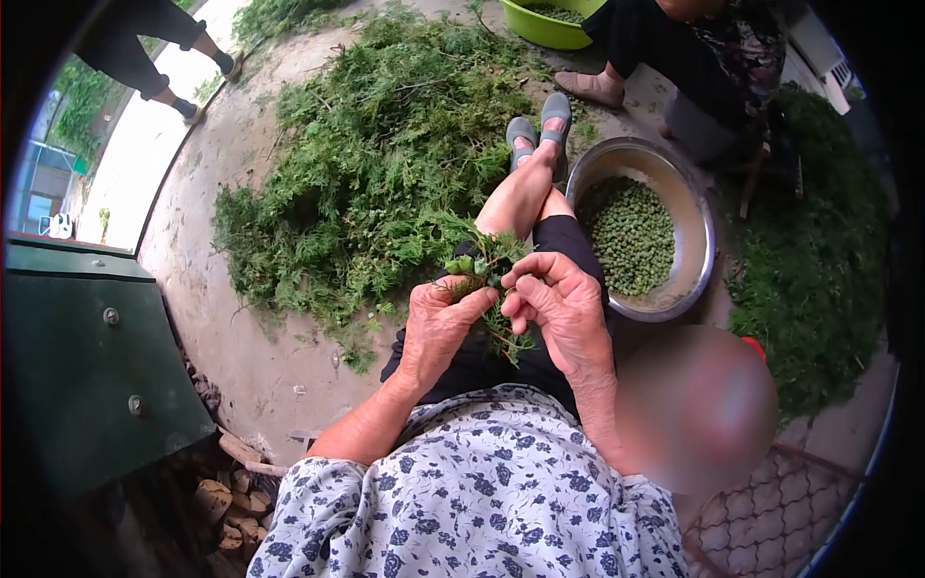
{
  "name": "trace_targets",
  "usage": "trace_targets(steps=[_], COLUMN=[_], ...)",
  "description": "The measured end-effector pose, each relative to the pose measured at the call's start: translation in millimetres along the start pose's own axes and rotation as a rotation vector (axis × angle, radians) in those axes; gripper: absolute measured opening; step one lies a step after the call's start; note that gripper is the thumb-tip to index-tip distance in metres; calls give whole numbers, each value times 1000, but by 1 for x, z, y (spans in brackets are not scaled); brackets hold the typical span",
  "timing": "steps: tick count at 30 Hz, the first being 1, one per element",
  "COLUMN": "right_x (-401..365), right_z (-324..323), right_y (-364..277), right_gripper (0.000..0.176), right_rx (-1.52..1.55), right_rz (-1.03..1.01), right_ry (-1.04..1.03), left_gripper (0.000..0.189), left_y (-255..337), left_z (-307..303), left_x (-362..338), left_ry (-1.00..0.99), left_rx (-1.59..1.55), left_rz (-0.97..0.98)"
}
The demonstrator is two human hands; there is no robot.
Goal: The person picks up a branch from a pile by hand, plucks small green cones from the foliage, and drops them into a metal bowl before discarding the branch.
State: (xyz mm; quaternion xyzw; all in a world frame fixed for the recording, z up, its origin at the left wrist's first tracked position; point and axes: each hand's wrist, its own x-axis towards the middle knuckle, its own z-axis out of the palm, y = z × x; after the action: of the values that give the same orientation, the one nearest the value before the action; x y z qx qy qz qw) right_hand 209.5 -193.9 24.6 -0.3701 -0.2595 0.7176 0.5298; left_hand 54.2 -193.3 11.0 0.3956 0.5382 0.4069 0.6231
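Observation:
Above my lap, my left hand [445, 323] is closed around a green conifer sprig [503, 337] that bears small green cones. My right hand [559, 306] is at the sprig's other side, its thumb and forefinger curled together close to the cones; what lies between those fingertips is too small to make out. To the right of my legs stands a steel basin [696, 252] holding many green cones [631, 236]. A large heap of cut conifer branches [356, 173] spreads over the ground beyond my left hand.
A lime-green tub [544, 31] with more cones stands at the far side by a seated person [694, 58]. Another person's legs [159, 63] are at upper left. More branches [809, 260] lie right. A dark green metal box [96, 356] and firewood [231, 506] are left.

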Motion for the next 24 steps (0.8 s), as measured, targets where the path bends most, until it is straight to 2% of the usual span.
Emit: trace_targets(steps=[3,5,7,12,15,17,20,24], right_x=[0,1,3,4,2,2,0,-2], right_z=[-2,-7,-12,-14,-14,-13,-7,-4], right_y=[5,6,8,11,15,17,17,17], right_gripper=[16,18,21,18,16,16,17,17], right_rx=[20,36,105,54,6,-96,-268,-286], right_rz=[-16,-29,-63,-50,-54,-99,-167,-116], right_ry=[34,50,16,26,6,0,16,25], left_gripper=[12,14,17,20,24,26,22,18], left_y=[-1,3,-5,-1,-1,-3,9,1], left_z=[-1,2,-5,-2,-1,-6,-1,2], left_x=[0,-1,3,2,2,4,-1,-1], left_ry=[4,59,41,-81,-103,-183,-181,-113], left_rx=[-13,-206,-163,-133,-150,-268,-358,-322], left_rz=[23,31,3,23,24,-42,-97,-89])
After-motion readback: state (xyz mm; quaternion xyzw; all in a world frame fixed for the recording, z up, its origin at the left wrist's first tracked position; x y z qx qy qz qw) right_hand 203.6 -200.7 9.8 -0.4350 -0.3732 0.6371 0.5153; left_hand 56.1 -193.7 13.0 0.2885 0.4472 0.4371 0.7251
